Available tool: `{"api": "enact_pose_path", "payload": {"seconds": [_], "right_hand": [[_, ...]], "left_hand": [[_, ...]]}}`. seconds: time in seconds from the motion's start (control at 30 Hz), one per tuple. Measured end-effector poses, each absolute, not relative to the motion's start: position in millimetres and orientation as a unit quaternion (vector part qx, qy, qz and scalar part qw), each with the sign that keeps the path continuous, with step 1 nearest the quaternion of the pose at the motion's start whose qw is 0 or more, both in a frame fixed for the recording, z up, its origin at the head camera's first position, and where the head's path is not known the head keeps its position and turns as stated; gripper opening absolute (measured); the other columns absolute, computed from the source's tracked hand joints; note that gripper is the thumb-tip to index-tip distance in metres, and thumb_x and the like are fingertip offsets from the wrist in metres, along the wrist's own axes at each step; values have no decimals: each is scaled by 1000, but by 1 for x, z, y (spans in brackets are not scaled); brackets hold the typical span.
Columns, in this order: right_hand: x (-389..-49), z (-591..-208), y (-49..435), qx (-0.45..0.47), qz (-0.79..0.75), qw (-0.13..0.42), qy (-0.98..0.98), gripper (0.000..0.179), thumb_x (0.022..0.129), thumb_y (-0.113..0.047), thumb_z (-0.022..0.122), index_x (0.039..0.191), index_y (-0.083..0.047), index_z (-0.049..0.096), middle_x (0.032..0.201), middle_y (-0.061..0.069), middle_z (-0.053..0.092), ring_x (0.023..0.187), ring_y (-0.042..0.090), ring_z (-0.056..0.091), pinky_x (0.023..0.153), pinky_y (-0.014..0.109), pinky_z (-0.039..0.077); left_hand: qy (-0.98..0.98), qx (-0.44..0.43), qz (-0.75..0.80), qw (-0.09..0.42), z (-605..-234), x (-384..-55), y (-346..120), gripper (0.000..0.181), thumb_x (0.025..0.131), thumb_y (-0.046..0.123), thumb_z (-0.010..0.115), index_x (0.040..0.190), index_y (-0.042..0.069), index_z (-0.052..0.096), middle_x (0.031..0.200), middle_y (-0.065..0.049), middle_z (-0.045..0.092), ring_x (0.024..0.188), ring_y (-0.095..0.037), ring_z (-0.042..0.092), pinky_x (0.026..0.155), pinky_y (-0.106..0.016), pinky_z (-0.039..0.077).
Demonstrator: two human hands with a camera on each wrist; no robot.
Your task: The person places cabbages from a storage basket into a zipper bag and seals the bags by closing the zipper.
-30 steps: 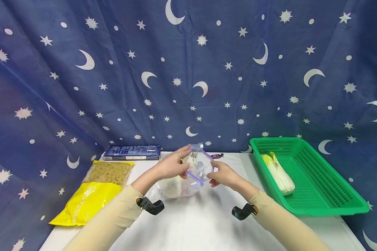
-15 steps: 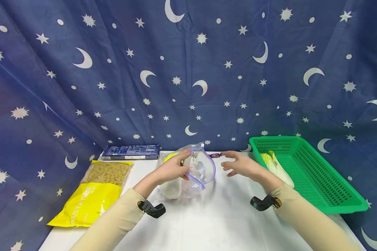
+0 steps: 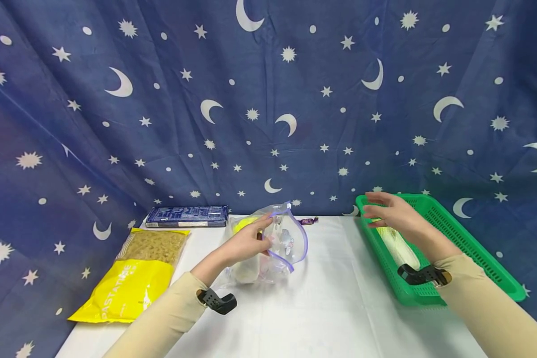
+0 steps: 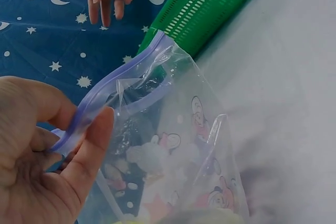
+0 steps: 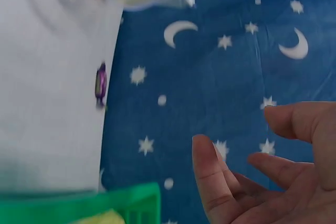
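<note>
My left hand (image 3: 246, 242) pinches the purple-edged rim of a clear zip bag (image 4: 173, 129) between thumb and fingers. The bag's mouth gapes toward the right. Inside it show something yellow and a pale rounded item, partly hidden by the hand and the printed plastic. My right hand (image 3: 396, 216) hovers over the near-left part of a green basket (image 3: 479, 253), its fingers spread and holding nothing. Below that hand a napa cabbage (image 3: 398, 246) lies in the basket, its leafy end partly covered by the fingers.
A wrapped purple candy (image 3: 308, 221) lies near the table's back edge. To the left rests a yellow pasta bag (image 3: 134, 278), with a flat blue box (image 3: 187, 217) behind it. A starry blue curtain (image 3: 268, 99) hangs behind the white table (image 3: 313, 313).
My right hand has let go of the bag's rim and moved right, over the green basket. My left hand keeps its hold on the bag in nearly the same spot.
</note>
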State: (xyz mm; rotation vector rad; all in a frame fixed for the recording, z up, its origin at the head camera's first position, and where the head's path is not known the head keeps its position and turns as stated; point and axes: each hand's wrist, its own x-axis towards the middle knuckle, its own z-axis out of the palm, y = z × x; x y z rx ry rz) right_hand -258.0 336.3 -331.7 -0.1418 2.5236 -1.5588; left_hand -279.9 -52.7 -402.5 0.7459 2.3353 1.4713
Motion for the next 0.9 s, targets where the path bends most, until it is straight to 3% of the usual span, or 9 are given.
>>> {"api": "enact_pose_path", "payload": {"seconds": [0.13, 0.27, 0.43, 0.6, 0.9], "right_hand": [[-259, -333, 356, -39, -497, 81, 863, 78, 107, -27, 57, 162, 4, 12, 160, 36, 18, 136, 51, 42, 101, 48, 53], [-260, -336, 374, -22, -460, 83, 884, 87, 104, -37, 61, 162, 4, 10, 162, 35, 14, 141, 53, 34, 110, 61, 40], [-265, -346, 401, 10, -421, 116, 899, 102, 100, -43, 65, 161, 6, -1, 160, 40, 8, 143, 59, 21, 110, 69, 33], [-269, -365, 426, 26, -390, 171, 904, 107, 100, -44, 64, 158, 8, -10, 156, 45, 2, 140, 64, 17, 105, 75, 34], [-270, -389, 447, 65, -412, 253, 873, 114, 98, -40, 68, 156, 3, -21, 157, 43, -15, 138, 69, 10, 100, 77, 36]], "left_hand": [[803, 266, 516, 133, -405, -280, -54, 75, 91, 3, 64, 158, -1, 32, 170, -7, 16, 76, -18, 65, 76, -27, 57], [800, 270, 520, 130, -407, -279, -56, 75, 91, 5, 66, 159, 1, 32, 170, -6, 15, 77, -18, 66, 76, -27, 57], [795, 265, 529, 137, -409, -279, -57, 75, 92, 6, 67, 159, 3, 32, 171, -4, 15, 78, -19, 65, 77, -28, 59], [790, 265, 534, 146, -410, -279, -57, 75, 94, 5, 67, 159, 1, 31, 171, -4, 13, 78, -19, 65, 79, -29, 59], [788, 263, 538, 143, -410, -278, -56, 73, 94, 5, 66, 158, -2, 32, 170, -3, 17, 77, -19, 63, 78, -29, 60]]}}
